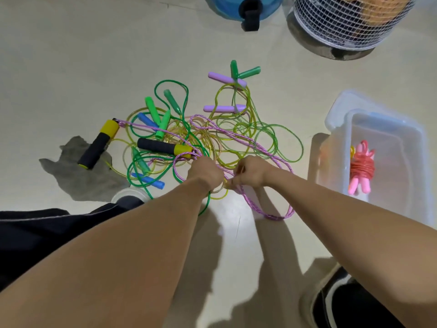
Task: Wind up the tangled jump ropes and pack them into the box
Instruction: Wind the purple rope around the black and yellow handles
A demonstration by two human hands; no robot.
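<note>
While both hands work at the near edge of the heap, most of the jump ropes (189,136) lie tangled on the floor (71,67), left of the box (383,162). The left hand (205,171) is curled around a bunch of cords, the braided pink rope (267,204) among them. The right hand (251,171) pinches that same pink rope just beside it, and a loop hangs down from the grip toward the person.

Risk, as judged: the pink rope runs back through the green and yellow cords to its black-and-yellow handles (165,147) at the left of the heap. Pulling hard from here would likely tighten the crossings and drag the whole heap along. The left hand appears to hold more than one cord, so the wrong rope could be wound in with the pink one.

Room to move: open floor lies near the person, between the forearms, which suits laying out freed rope. The box stands to the right, well apart from the heap, open at the top, with one wound pink rope (361,171) already inside and space beside it. A wire basket (350,22) and a blue container (243,8) stand at the far side, clear of the work. A dark patch (78,176) marks the floor on the left, and a shoe (128,197) sits close to the heap's near-left edge.
</note>
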